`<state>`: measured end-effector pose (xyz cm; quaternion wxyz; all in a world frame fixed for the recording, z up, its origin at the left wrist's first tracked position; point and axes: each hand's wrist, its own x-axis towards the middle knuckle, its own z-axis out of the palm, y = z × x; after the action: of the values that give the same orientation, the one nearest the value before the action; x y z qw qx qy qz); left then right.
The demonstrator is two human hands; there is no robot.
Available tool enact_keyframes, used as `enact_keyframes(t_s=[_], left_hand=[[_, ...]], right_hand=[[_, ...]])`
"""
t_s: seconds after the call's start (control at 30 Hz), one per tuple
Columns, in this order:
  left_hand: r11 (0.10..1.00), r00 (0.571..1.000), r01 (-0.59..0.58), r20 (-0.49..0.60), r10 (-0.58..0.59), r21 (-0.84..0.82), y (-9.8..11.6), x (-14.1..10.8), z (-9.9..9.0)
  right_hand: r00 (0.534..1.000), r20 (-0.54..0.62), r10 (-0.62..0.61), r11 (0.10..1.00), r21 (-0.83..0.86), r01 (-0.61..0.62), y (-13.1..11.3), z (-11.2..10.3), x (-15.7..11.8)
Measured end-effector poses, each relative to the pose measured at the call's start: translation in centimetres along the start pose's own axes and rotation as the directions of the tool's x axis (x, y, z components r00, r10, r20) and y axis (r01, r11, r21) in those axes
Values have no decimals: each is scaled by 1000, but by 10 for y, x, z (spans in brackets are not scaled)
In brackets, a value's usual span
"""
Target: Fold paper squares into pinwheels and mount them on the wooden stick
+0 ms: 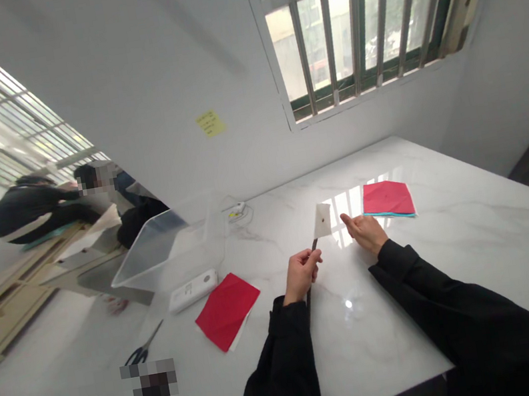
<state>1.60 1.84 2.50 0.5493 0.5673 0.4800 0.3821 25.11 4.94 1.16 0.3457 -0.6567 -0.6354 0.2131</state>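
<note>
My left hand [302, 275] is closed around a thin dark rod [314, 246], which rises from my fist. A small white paper piece [322, 220] with a dark spot at its centre sits at the rod's upper end. My right hand [366, 233] is close beside the paper, with its fingers apart and nothing in them. I cannot tell whether its fingertips touch the paper. A red paper sheet [387, 199] on a teal sheet lies beyond my right hand, and another red sheet [227, 311] on white paper lies left of my left hand.
The white marble table [462, 259] holds a clear plastic box [166, 251], a white power bank [193, 291], scissors [144, 345] and a small corded device [236, 211]. Two seated people [63, 208] work at the left. A barred window [355, 14] is on the wall.
</note>
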Motion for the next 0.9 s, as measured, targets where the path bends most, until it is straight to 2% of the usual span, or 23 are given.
enact_keyframes(t_s=[0.17,0.4,0.47,0.53,0.6,0.67,0.8,0.9], left_hand=[[1000,1000,3,-19,-3,0,3,-1,1],[1000,1000,8,-24,-8,0,3,-1,2],[1000,1000,9,-22,-9,-5,2,-1,2],[1000,1000,6,-23,-7,-3,2,-1,2],[1000,1000,7,-27,-7,-1,1,0,2],[1000,1000,6,-30,-6,-3,0,0,2],[1000,1000,6,-31,-6,-4,-2,1,2],[1000,999,12,-33,-12,-1,-2,1,2]], right_hand=[[993,-94,-69,996,56,75,-4,0,-3],[975,-201,-96,976,171,132,-10,-5,-6],[987,-125,-96,981,153,115,-8,-3,-5],[999,-3,-53,994,99,53,-4,0,-2],[998,59,-3,999,49,1,0,4,1],[1000,29,8,999,45,-9,2,6,2],[994,-96,-47,994,93,56,0,4,0],[987,-144,-73,987,132,92,-3,1,-2]])
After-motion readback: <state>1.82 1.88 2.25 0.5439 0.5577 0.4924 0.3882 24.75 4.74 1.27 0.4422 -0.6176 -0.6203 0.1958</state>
